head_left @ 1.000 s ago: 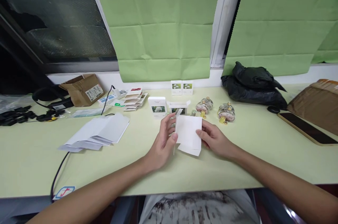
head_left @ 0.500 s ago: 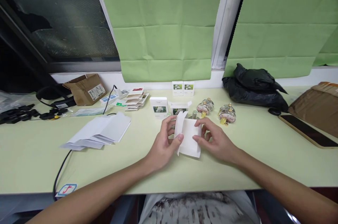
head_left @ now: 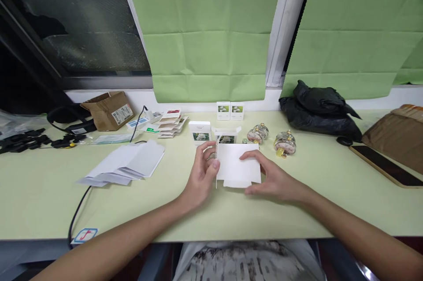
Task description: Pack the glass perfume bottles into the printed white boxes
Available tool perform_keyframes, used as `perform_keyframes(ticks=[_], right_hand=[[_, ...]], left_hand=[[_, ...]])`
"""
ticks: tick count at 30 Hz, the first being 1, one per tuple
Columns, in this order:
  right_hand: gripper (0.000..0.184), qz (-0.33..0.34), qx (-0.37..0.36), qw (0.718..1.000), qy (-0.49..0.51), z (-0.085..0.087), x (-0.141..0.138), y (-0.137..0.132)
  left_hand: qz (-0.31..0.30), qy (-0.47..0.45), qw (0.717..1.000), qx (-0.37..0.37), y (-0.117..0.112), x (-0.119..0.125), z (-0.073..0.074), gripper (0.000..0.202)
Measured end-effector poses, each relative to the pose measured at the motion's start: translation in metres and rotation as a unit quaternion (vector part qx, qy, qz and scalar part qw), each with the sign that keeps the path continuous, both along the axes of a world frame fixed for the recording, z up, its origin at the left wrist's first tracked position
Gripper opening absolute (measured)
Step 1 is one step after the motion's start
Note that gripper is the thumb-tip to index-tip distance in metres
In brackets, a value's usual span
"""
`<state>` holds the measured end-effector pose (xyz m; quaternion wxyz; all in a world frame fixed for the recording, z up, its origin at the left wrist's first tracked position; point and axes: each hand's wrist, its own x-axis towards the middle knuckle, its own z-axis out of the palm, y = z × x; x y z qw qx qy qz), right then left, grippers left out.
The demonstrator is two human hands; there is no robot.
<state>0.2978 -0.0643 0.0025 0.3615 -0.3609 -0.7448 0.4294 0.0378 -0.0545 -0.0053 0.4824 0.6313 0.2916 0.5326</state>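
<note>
A white folding carton (head_left: 236,164), partly unfolded, is held up above the table with a plain panel facing me. My left hand (head_left: 202,175) pinches its left edge, thumb in front. At the right side my right hand (head_left: 271,175) grips the carton, index finger across the panel and thumb by the lower corner. Just behind stand a white box with a flower picture (head_left: 200,133) and a second flower-picture box (head_left: 227,136) with raised flaps, its lower part hidden by the carton. Small ornate jars (head_left: 257,133) sit to the right of these, and another jar (head_left: 284,143) farther right.
White paper sheets (head_left: 127,164) lie left, with a cardboard box (head_left: 107,111) and stacked packets (head_left: 172,123) behind. Two small boxes (head_left: 230,111) stand by the wall. On the right are a black plastic bag (head_left: 320,113), a phone (head_left: 390,164) and a brown package (head_left: 398,133).
The carton has turned and opened wider, its panel now flat toward me with a flap at the bottom. My right thumb has moved down to the lower corner.
</note>
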Motion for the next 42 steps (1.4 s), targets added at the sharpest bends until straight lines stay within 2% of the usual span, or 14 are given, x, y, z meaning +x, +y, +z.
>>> perform_keyframes(ticks=[3,4,11,15,17,21,28,31,35,38,42], right_hand=[[0.036,-0.039,-0.021,0.999,0.025,-0.006,-0.005,0.0],[0.031,-0.045,-0.027,0.998,0.038,-0.008,-0.006,0.0],[0.025,-0.075,-0.026,0.994,0.071,-0.015,-0.01,0.005],[0.026,-0.092,0.012,0.992,0.085,-0.013,-0.01,0.006],[0.026,-0.09,0.029,0.99,0.104,-0.012,-0.01,0.007],[0.028,-0.081,0.041,0.99,0.104,-0.009,-0.009,0.006],[0.033,-0.09,0.086,0.991,0.051,-0.007,-0.004,0.001],[0.041,-0.097,0.086,0.99,0.055,-0.011,-0.006,0.002],[0.032,-0.089,0.054,0.993,0.057,-0.013,-0.01,0.002],[0.044,-0.075,0.053,0.995,0.049,-0.01,-0.011,-0.001],[0.062,-0.097,0.062,0.992,0.056,-0.008,-0.012,-0.006]], left_hand=[[-0.009,0.002,1.0,0.004,-0.002,0.0,0.0,0.056],[-0.013,0.004,1.0,0.004,-0.002,0.0,0.0,0.057],[-0.057,0.0,0.998,-0.032,-0.008,0.0,0.001,0.079],[-0.096,0.008,0.994,-0.054,-0.007,0.004,-0.001,0.082],[-0.109,0.027,0.992,-0.064,-0.006,0.007,-0.003,0.075],[-0.108,0.041,0.99,-0.083,-0.004,0.008,-0.006,0.052],[-0.094,0.056,0.991,-0.082,-0.006,0.006,0.001,0.048],[-0.093,0.066,0.99,-0.081,-0.007,0.006,0.002,0.045],[-0.093,0.064,0.99,-0.079,-0.005,0.006,-0.002,0.046],[-0.077,0.076,0.991,-0.08,-0.005,0.007,-0.006,0.046],[-0.062,0.113,0.99,-0.059,-0.007,0.005,-0.005,0.043]])
